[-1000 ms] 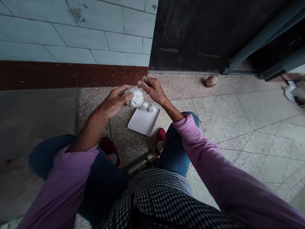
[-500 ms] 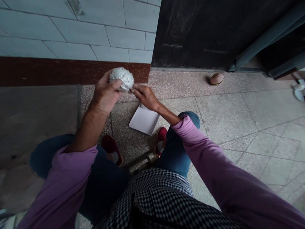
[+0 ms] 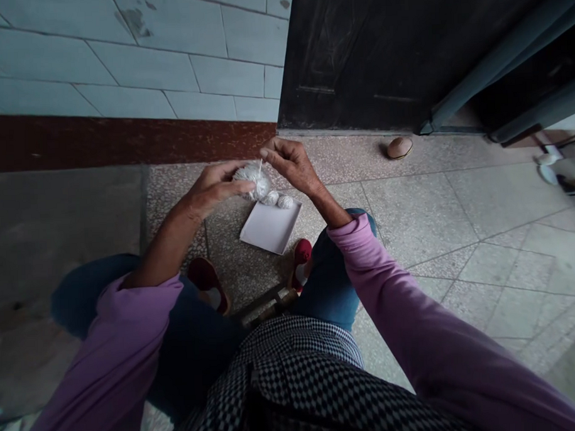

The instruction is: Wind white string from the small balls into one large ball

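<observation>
A ball of white yarn [image 3: 252, 179] is held in my left hand [image 3: 213, 188], with the fingers behind it and the thumb across its near side. Just above and right of the ball, my right hand [image 3: 293, 166] is closed in a pinch on a short length of white yarn strand [image 3: 260, 167] that runs up from the ball. Below the hands, a shallow white box lid [image 3: 269, 229] lies on the floor. Two small white yarn balls [image 3: 278, 200] sit along its far side, close under the held ball.
My red shoes [image 3: 302, 260] are on the floor either side of the lid. A brownish rounded object [image 3: 399, 148] rests near the dark door [image 3: 357, 62]. The tiled wall [image 3: 206, 61] stands ahead, with a dark red skirting [image 3: 124, 142] along its foot.
The yarn ball has moved down and to the right with my left hand. My right hand has risen, drawing a strand upward. The small balls in the lid have come into view.
</observation>
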`<state>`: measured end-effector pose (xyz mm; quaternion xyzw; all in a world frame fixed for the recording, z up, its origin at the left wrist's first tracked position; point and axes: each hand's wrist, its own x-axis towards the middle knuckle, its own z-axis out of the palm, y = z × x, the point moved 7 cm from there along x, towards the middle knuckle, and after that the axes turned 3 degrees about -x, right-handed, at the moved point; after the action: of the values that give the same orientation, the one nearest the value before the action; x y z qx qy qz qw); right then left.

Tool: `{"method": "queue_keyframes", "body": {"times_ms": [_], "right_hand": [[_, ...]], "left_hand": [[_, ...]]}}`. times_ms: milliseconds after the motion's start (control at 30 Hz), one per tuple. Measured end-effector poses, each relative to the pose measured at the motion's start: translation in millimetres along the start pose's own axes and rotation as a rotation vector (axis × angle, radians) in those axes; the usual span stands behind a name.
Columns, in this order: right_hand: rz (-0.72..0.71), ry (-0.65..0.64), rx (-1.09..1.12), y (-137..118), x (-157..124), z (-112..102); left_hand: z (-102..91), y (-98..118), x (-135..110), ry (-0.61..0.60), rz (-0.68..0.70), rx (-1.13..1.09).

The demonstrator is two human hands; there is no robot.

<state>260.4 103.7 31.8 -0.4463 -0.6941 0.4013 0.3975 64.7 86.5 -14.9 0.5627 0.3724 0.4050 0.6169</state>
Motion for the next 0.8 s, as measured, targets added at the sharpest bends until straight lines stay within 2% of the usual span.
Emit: {"method": "queue_keyframes", "body": {"times_ms": [67,133,300,467,567,667,733,800], "right_hand": [[0.0,0.013,-0.005,4,2,0],[0.014,0.019,-0.013,10,5,5],[-0.017,0.002,-0.011,21,7,28],[-0.118,-0.115,0.004,13,-6,50],[-0.066,-0.235,-0.022,11,-19,65],[-0.06,-0.32,0.01,4,-28,72],[-0.082,-0.319,0.037,-1,-28,65],[-0.082,-0.25,0.032,-3,-21,50]], "left_hand": [[10.9,3,-7,-0.114,-0.039,-0.014],[13.5,4,-10,-0.14,-0.054,-0.086],[-5.9,11,-5,0.052,0.059,-0.276],[-31.9,19,3,0.25,0.141,-0.33],[-48.2,16,8,0.377,0.161,-0.263],[-56.7,11,8,0.474,0.18,-0.071],[-53.2,7,7,0.461,0.174,0.07],[-42.2,2,8,0.365,0.133,0.142]]}}
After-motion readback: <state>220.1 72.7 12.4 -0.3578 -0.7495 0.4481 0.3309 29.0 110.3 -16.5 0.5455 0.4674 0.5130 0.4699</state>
